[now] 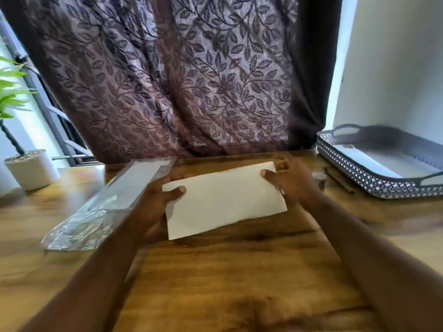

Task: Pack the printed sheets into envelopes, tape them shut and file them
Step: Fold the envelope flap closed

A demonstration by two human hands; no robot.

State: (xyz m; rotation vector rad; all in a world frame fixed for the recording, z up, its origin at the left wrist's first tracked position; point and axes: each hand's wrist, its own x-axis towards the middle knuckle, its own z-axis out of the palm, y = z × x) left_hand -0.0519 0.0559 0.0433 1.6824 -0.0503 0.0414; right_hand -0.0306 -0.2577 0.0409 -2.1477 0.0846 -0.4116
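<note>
We see 2 bare forearms reaching forward from the bottom corners and converging on 1 white envelope (225,202), held just above the wooden table (215,271) near its far middle, long side across the view and slightly tilted, right end farther away. Left hand (155,200) pinches the left short end, with the thumb (178,190) laid on the top face and the fingers curled underneath, out of sight. Right hand (294,183) pinches the far right corner the same way: thumb (266,174) on top, fingers wrapped behind the edge. Both wrists look roughly straight and the hands are well apart, one at each end. A clear plastic pack (115,200) lies on the table just left of the left hand. A patterned tray (359,173) with handles sits at the far right and holds something white. A blurred small dark object (318,179) sits beside the tray; we cannot tell what it is. There is a potted plant (31,171) at far left and a leaf-print curtain (191,80) behind the table.
</note>
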